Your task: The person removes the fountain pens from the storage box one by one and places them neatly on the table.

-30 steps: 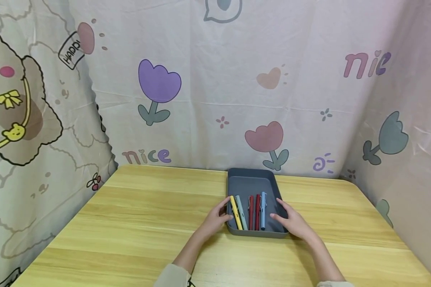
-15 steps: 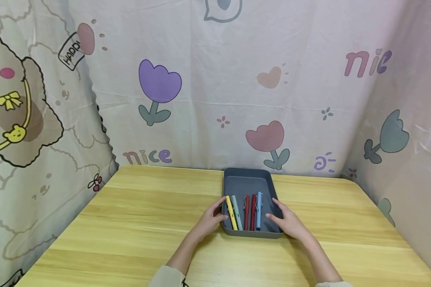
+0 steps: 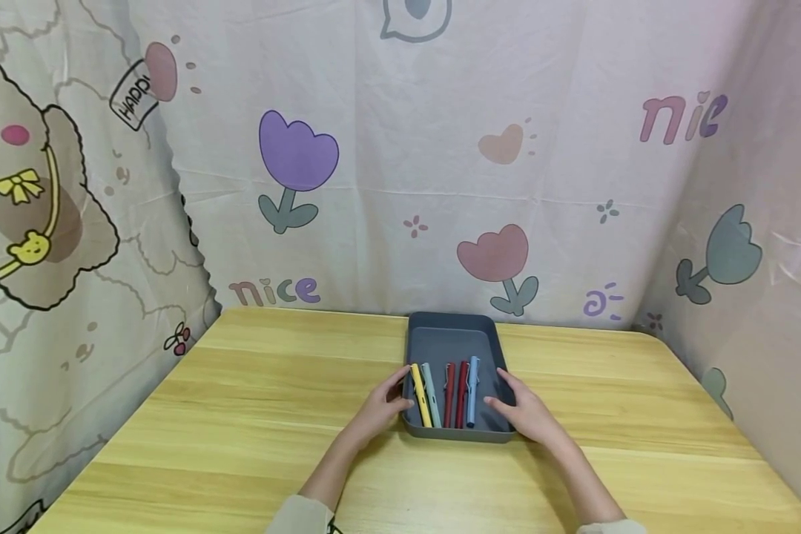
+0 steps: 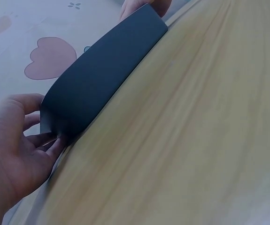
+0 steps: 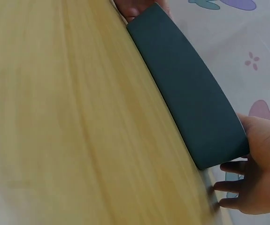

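A dark grey tray [image 3: 449, 339] lies on the table between both hands. Inside its near half rest several pens: a yellow pen [image 3: 420, 397], a pale green pen [image 3: 431, 395], a red pen [image 3: 449, 397], a darker red pen [image 3: 462, 395] and a blue pen [image 3: 472, 393]. At the left side wall, my left hand [image 3: 377, 412] grips the tray, thumb at the rim and fingers along the outside. My right hand [image 3: 531, 412] holds the opposite side the same way. Both wrist views show the tray's outer wall [image 4: 102, 70] close to the tabletop; the pens are hidden there.
The wooden table [image 3: 294, 371] extends to both sides and in front of the tray. A printed cloth [image 3: 387, 148] hangs behind the table's far edge and along its left and right sides.
The tray has slid left across the table with the pens in it, and both hands have moved left along with it. The pens keep their arrangement.
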Tool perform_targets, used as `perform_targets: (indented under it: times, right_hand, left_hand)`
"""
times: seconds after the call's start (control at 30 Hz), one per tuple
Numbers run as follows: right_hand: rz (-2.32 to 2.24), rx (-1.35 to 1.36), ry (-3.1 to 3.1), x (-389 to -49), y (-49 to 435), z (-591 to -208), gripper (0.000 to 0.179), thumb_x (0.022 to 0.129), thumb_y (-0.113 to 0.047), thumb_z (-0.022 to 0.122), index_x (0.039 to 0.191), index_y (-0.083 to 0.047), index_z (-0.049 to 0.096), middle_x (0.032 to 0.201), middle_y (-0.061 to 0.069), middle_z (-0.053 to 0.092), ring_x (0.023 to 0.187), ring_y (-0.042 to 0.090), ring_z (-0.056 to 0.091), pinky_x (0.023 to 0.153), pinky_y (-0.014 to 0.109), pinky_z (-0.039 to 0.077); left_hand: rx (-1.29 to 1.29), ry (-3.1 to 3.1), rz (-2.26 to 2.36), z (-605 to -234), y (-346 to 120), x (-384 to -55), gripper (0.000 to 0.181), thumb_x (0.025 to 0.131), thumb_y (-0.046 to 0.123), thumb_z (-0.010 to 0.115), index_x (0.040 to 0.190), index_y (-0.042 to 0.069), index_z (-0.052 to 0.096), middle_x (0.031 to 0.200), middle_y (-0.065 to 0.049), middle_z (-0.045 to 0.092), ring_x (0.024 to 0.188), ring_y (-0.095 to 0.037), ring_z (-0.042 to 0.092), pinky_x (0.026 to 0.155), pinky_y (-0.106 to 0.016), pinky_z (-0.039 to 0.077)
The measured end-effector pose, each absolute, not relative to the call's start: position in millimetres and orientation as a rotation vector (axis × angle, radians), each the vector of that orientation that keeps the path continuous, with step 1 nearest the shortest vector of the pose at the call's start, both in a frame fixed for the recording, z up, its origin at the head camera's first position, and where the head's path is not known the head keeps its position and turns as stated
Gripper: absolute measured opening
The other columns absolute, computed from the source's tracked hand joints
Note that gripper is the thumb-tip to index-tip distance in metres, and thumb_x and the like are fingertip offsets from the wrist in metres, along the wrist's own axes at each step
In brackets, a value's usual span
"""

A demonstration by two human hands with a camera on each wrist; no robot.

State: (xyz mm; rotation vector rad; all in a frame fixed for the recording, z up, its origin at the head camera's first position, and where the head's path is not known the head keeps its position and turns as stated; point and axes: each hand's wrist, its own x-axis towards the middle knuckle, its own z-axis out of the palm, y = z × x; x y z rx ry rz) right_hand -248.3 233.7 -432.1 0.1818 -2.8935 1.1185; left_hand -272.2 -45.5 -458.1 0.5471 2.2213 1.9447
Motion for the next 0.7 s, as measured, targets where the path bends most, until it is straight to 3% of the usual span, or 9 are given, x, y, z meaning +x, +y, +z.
perform_targets:
  times: [0.17, 0.27, 0.3, 0.4, 0.57, 0.7]
  right_hand:
    - [1.117, 0.185, -2.883, -250.1, 227.1, -433.5, 0.071, 0.088, -0.035, 0.061, 0.141, 0.001, 0.031, 0.14, 0.029, 0.029, 0.126, 0.045, 0.027, 0.1, 0.056, 0.025]
    - [1.121, 0.185, -2.876, -250.8, 223.2, -434.3, 0.071, 0.088, -0.035, 0.061, 0.141, 0.001, 0.031, 0.14, 0.029, 0.029, 0.126, 0.045, 0.027, 0.099, 0.056, 0.025]
    - [1.126, 0.184, -2.872, -250.9, 221.8, -434.4, 0.071, 0.088, -0.035, 0.061, 0.141, 0.001, 0.031, 0.14, 0.029, 0.03, 0.126, 0.045, 0.028, 0.099, 0.056, 0.025]
    - [1.137, 0.185, -2.862, -251.2, 217.4, -434.4, 0.071, 0.087, -0.034, 0.061, 0.141, 0.001, 0.032, 0.14, 0.029, 0.03, 0.126, 0.045, 0.028, 0.1, 0.055, 0.025]
    - [1.141, 0.198, -2.843, -251.9, 210.0, -435.0, 0.07, 0.087, -0.033, 0.062, 0.14, 0.002, 0.034, 0.139, 0.029, 0.032, 0.125, 0.045, 0.029, 0.099, 0.055, 0.026]
    - [1.147, 0.195, -2.837, -252.2, 204.5, -436.7, 0.068, 0.087, -0.031, 0.062, 0.14, 0.002, 0.034, 0.139, 0.028, 0.032, 0.126, 0.044, 0.029, 0.1, 0.054, 0.026]
  left_hand:
    - [0.531, 2.228, 1.945, -457.9, -52.1, -271.1, 0.066, 0.085, 0.003, 0.059, 0.144, 0.007, 0.03, 0.143, -0.026, 0.025, 0.111, -0.033, 0.045, 0.07, -0.024, 0.046]
    - [0.531, 2.228, 1.945, -457.8, -56.6, -271.2, 0.066, 0.085, 0.004, 0.059, 0.144, 0.007, 0.03, 0.143, -0.026, 0.025, 0.113, -0.035, 0.044, 0.075, -0.028, 0.047]
    - [0.54, 2.23, 1.944, -457.7, -58.1, -271.2, 0.065, 0.086, 0.004, 0.059, 0.144, 0.006, 0.03, 0.143, -0.026, 0.024, 0.122, -0.037, 0.037, 0.083, -0.031, 0.046]
    - [0.543, 2.225, 1.946, -456.2, -62.5, -271.2, 0.064, 0.086, 0.003, 0.058, 0.144, 0.004, 0.029, 0.143, -0.027, 0.024, 0.123, -0.039, 0.035, 0.091, -0.036, 0.042]
    - [0.548, 2.19, 1.971, -451.2, -69.4, -269.9, 0.064, 0.085, -0.003, 0.056, 0.142, -0.002, 0.028, 0.14, -0.031, 0.025, 0.116, -0.041, 0.04, 0.084, -0.035, 0.045]
    - [0.563, 2.189, 1.974, -452.3, -75.2, -269.2, 0.064, 0.085, -0.003, 0.056, 0.142, -0.003, 0.027, 0.14, -0.031, 0.026, 0.124, -0.043, 0.033, 0.096, -0.04, 0.037]
